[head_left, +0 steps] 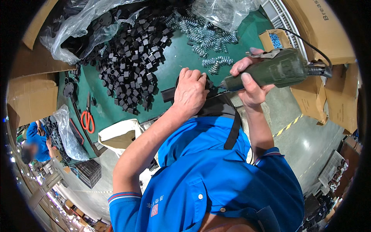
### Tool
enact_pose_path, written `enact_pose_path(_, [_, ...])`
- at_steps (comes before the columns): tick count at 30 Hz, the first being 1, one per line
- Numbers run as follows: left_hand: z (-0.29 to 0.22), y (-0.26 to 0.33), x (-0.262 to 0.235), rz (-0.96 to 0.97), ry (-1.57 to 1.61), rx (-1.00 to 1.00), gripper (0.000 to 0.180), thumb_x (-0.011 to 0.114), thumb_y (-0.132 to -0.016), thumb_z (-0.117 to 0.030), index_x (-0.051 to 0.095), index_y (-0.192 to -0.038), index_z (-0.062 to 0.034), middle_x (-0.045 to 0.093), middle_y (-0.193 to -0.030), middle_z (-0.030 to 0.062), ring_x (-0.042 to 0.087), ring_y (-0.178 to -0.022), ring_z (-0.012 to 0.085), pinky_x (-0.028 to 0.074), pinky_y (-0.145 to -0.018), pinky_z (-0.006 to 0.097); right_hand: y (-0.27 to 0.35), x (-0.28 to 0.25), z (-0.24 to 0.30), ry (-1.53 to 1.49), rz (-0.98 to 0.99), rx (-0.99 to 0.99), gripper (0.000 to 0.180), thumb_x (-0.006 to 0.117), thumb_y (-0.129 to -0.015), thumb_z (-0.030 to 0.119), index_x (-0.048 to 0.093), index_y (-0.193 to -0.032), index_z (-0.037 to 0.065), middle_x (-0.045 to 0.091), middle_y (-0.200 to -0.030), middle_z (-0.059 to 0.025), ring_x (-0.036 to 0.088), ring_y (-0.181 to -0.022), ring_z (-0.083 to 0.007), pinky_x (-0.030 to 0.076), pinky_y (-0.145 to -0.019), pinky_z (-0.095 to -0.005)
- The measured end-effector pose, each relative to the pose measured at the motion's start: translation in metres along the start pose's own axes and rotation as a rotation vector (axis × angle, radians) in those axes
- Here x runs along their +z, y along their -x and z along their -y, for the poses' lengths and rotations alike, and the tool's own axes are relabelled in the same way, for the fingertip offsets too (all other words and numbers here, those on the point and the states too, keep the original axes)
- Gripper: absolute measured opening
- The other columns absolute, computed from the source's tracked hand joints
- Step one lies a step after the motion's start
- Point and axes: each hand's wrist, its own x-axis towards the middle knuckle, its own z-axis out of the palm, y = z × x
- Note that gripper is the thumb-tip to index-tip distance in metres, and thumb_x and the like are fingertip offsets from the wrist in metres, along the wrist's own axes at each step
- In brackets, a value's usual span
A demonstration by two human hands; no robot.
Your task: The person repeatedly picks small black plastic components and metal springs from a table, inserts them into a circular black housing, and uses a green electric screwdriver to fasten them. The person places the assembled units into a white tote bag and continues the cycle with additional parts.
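A: Logging the hands first. What is the right hand (250, 83) doing?

B: It is wrapping closed around a green power screwdriver (270, 71), fingers curling over the body and the thumb lying on top. The tool is lying nearly level, its tip pointing left toward the other hand. A black cable (309, 45) is running off its rear end.

A: And the left hand (190, 91)?

B: It is closing down over a black part (169, 94), pressing it at the near edge of the green surface (174, 58). Only a dark end of the part is sticking out to the left of the knuckles; the rest is lying hidden under the palm. The screwdriver tip is meeting the part just beside the left fingertips (201, 76).

A: Surroundings?

B: A heap of small black pieces (133, 62) is spreading across the surface beyond the left hand, partly spilling from a clear plastic bag (77, 29). Metal coil springs (208, 36) are lying beyond the tool. Red-handled scissors (88, 118) are resting well to the left. A small cardboard box (275, 38) holding blue items is sitting beside the screwdriver. Another person in blue (34, 141) is working at far left.
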Motion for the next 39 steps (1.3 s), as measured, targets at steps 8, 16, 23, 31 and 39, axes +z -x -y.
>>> enact_pose_path(8, [-0.005, -0.003, -0.007, 0.070, -0.014, -0.014, 0.042, 0.076, -0.067, -0.016, 0.065, -0.105, -0.0022, 0.056, -0.096, 0.0111, 0.051, -0.096, 0.0310, 0.038, -0.091, 0.042, -0.026, -0.003, 0.009, -0.045, 0.028, -0.082, 0.055, 0.056, -0.079, 0.003, 0.040, -0.131, -0.007, 0.056, -0.089, -0.0149, 0.057, -0.074, -0.0241, 0.050, -0.071, -0.0386])
enact_pose_path(16, [-0.006, -0.003, -0.008, 0.064, -0.021, -0.004, 0.041, 0.076, -0.067, -0.016, 0.065, -0.105, -0.0026, 0.056, -0.097, 0.0110, 0.051, -0.096, 0.0304, 0.038, -0.091, 0.042, -0.004, -0.002, -0.013, 0.026, -0.048, 0.073, 0.053, 0.065, -0.074, -0.003, 0.045, -0.122, -0.008, 0.060, -0.082, -0.0092, 0.059, -0.073, -0.0163, 0.050, -0.072, -0.0300])
enact_pose_path(23, [-0.006, -0.002, -0.007, 0.050, -0.026, -0.002, 0.041, 0.076, -0.067, -0.015, 0.065, -0.105, -0.0031, 0.056, -0.098, 0.0111, 0.051, -0.097, 0.0307, 0.037, -0.093, 0.042, 0.003, -0.001, -0.016, -0.006, -0.071, 0.072, 0.055, 0.060, -0.075, 0.002, 0.043, -0.126, -0.007, 0.059, -0.085, -0.0130, 0.059, -0.073, -0.0204, 0.051, -0.069, -0.0341])
enact_pose_path(31, [-0.008, -0.002, -0.009, 0.037, 0.026, -0.028, 0.040, 0.076, -0.066, -0.014, 0.065, -0.103, -0.0023, 0.054, -0.105, 0.0118, 0.050, -0.103, 0.0316, 0.037, -0.095, 0.042, -0.006, -0.005, -0.005, 0.032, -0.116, 0.046, 0.054, 0.057, -0.076, 0.001, 0.042, -0.127, -0.009, 0.059, -0.085, -0.0142, 0.059, -0.070, -0.0222, 0.051, -0.068, -0.0353])
enact_pose_path(39, [-0.006, -0.003, -0.009, 0.017, 0.029, 0.027, 0.037, 0.075, -0.066, -0.012, 0.064, -0.099, 0.0008, 0.053, -0.123, 0.0117, 0.049, -0.115, 0.0289, 0.036, -0.098, 0.042, -0.026, -0.009, 0.001, -0.121, -0.130, -0.064, 0.047, 0.059, -0.078, -0.005, 0.047, -0.123, -0.009, 0.060, -0.083, -0.0152, 0.061, -0.072, -0.0216, 0.051, -0.066, -0.0332])
